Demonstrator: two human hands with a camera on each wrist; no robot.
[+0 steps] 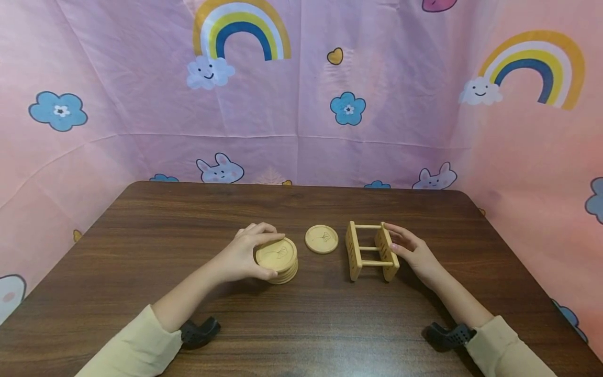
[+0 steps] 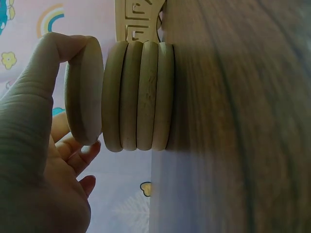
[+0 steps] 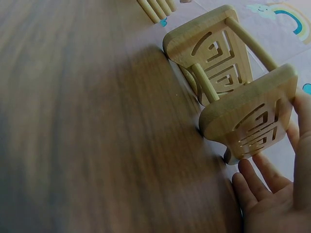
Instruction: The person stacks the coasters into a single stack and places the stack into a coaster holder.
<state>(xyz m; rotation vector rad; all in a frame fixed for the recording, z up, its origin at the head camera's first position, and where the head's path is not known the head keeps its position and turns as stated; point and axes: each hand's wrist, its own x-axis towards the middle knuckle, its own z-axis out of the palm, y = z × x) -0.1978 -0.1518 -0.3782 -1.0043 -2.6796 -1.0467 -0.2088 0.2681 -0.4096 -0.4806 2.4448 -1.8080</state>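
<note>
My left hand (image 1: 240,256) pinches the top round wooden coaster (image 1: 272,256) between thumb and fingers. In the left wrist view, this coaster (image 2: 83,99) is tilted, with a narrow gap between it and the stack of several coasters (image 2: 130,99) below. Another coaster (image 1: 321,240), with a thin flower line drawing, lies flat to the right of the stack. Further right stands a wooden coaster rack (image 1: 353,251) with two cut-out side panels joined by rods. My right hand (image 1: 416,256) rests loosely against its right panel (image 3: 252,114), fingers extended rather than curled round it.
Everything stands on a dark brown wooden table (image 1: 301,319). A patterned cloth (image 1: 301,104) with rainbows and flowers hangs behind and at both sides. A black wrist device (image 1: 200,332) sits at the left cuff, and a similar black device (image 1: 447,335) at the right one.
</note>
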